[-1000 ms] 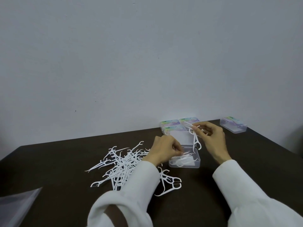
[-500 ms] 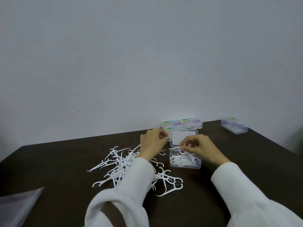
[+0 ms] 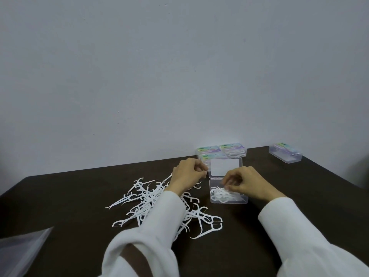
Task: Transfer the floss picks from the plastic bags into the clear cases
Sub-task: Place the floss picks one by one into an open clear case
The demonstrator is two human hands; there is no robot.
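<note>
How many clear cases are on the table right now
5: open case under the right hand; three closed cases clustered by the wall; one far right. Others may be hidden.

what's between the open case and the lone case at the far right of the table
Only bare dark table lies between the open case and the lone case, as the head view shows.

Soft, even, dim light falls on my dark table (image 3: 60, 196); shadows are faint, edges bow outward, detail slightly blurred.
</note>
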